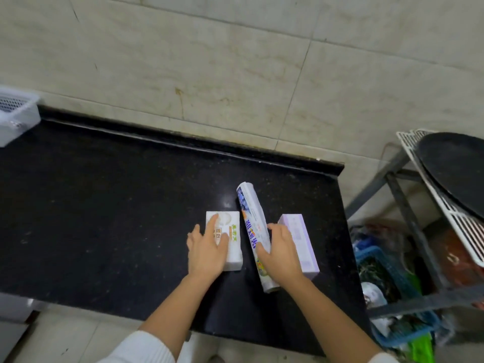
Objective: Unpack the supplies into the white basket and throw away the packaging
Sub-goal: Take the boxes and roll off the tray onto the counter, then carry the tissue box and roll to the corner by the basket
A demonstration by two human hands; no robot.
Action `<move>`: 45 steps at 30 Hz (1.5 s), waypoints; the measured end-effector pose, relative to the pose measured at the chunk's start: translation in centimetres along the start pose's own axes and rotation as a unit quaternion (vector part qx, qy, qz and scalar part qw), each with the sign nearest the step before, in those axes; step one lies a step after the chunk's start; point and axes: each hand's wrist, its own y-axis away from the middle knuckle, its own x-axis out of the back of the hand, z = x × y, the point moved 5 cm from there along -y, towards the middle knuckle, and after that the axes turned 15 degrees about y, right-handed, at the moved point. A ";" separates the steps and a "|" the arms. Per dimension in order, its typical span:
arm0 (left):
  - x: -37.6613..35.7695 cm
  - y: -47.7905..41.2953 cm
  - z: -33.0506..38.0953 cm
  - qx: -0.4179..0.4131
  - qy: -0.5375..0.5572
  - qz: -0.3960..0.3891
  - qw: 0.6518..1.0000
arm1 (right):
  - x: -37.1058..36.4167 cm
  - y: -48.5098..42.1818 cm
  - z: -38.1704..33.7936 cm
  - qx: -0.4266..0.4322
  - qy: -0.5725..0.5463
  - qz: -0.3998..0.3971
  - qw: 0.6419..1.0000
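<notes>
Three packaged supplies lie side by side on the black countertop (104, 205). A white box (233, 244) with green and orange print is on the left, and my left hand (207, 250) lies flat on it with fingers spread. In the middle lies a long printed roll in wrapping (251, 226). My right hand (280, 250) rests over the roll's near half, fingers curled around it. A pale lilac box (301, 239) lies to the right, partly hidden by that hand. The white basket (15, 113) stands at the far left edge of the counter.
A tiled wall runs behind the counter. Right of the counter's end stands a grey metal rack (403, 205) with a white grid shelf and a dark round pan (455, 174) on top. Below it sits a blue crate (387, 273) full of mixed items.
</notes>
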 end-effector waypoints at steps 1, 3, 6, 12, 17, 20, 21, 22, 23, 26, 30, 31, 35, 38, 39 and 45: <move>-1.0 -0.1 0.3 0.013 -0.028 -0.027 0.999 | -0.9 -0.3 -0.2 -0.020 0.016 -0.026 0.999; -2.3 -0.1 0.1 0.070 -0.072 -0.067 0.993 | -2.5 -0.6 0.3 -0.081 0.034 -0.074 0.993; -2.4 0.0 -0.9 0.102 -0.087 -0.081 0.988 | -4.0 -0.7 1.6 -0.135 -0.006 -0.126 0.983; 1.7 -1.0 -2.3 0.084 -0.074 -0.055 0.992 | -5.1 -1.5 0.3 -0.152 -0.082 -0.116 0.978; 9.8 -3.9 -5.5 0.119 0.109 0.026 0.987 | -7.5 -2.9 -7.8 -0.078 -0.134 -0.123 0.980; 17.4 -5.0 -8.1 0.121 0.173 0.086 0.974 | -9.8 -3.4 -15.5 -0.015 -0.142 -0.148 0.979; 20.1 -5.1 -9.3 0.123 0.183 0.107 0.970 | -10.8 -3.4 -18.4 0.007 -0.144 -0.157 0.977; 23.0 -5.1 -10.6 0.125 0.190 0.127 0.965 | -11.9 -3.2 -21.4 0.028 -0.147 -0.167 0.975; 25.9 -5.2 -11.9 0.126 0.197 0.147 0.961 | -13.1 -3.0 -24.3 0.044 -0.150 -0.177 0.972; 34.8 -4.8 -16.3 0.129 0.210 0.204 0.948 | -16.7 -1.7 -33.3 0.079 -0.140 -0.200 0.967; 46.7 -3.2 -22.2 0.135 0.210 0.250 0.936 | -21.0 0.4 -45.0 0.113 -0.116 -0.223 0.961; 49.5 -2.9 -23.6 0.140 0.202 0.259 0.934 | -22.0 1.1 -47.8 0.121 -0.112 -0.230 0.959; 59.2 -3.9 -27.5 0.147 0.173 0.297 0.927 | -25.2 2.9 -57.3 0.140 -0.093 -0.252 0.953; 63.7 -6.4 -29.0 0.148 0.151 0.309 0.927 | -27.1 3.3 -62.7 0.147 -0.082 -0.266 0.949; 64.9 -7.4 -29.5 0.148 0.152 0.310 0.927 | -27.8 2.9 -64.4 0.149 -0.077 -0.267 0.949; 72.5 -15.0 -32.3 0.152 0.121 0.311 0.930 | -31.2 -2.3 -74.6 0.157 -0.081 -0.255 0.951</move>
